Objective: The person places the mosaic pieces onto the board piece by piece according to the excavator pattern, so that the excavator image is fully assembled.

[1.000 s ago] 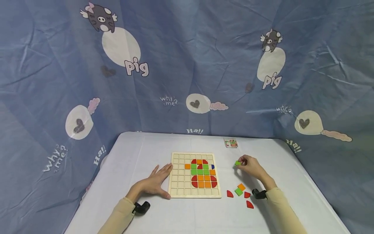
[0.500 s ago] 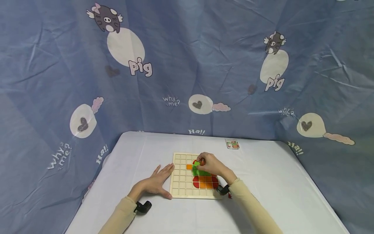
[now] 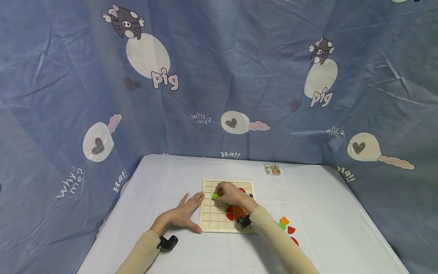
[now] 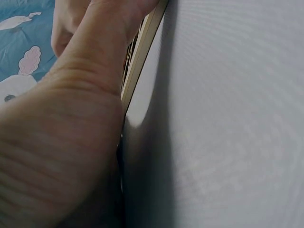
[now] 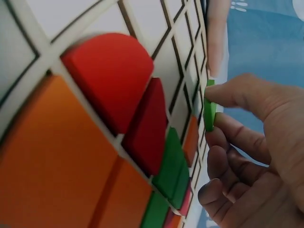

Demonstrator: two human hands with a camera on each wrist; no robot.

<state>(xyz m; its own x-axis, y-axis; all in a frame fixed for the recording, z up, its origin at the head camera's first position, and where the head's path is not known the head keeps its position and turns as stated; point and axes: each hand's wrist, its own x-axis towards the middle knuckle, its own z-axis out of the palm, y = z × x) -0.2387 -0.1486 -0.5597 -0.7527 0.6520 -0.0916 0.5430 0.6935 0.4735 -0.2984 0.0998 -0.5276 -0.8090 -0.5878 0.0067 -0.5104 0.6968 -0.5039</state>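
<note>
My right hand (image 3: 230,194) pinches a green square tile (image 5: 210,105) between thumb and fingertips, close over the left part of the wooden grid board (image 3: 208,224). In the head view the green tile shows at the fingertips, left of the filled cells. Red quarter-round tiles (image 5: 111,76), orange tiles (image 5: 52,137) and green tiles (image 5: 171,166) sit in the board's cells, partly hidden by the right hand and forearm. My left hand (image 3: 183,213) lies with fingers spread, its fingertips and thumb at the board's left edge. In the left wrist view the left hand (image 4: 71,118) covers most of that edge.
Right of the board lie loose tiles: an orange square (image 3: 284,220), a green square (image 3: 282,225) and red quarter-rounds (image 3: 291,230). A small picture card (image 3: 272,169) lies at the back of the white table (image 3: 164,179). A blue printed curtain (image 3: 205,76) stands behind.
My right hand has carried the green tile leftward from right of the board, across the filled cells, to the board's left part. The left hand stays at the board's edge.
</note>
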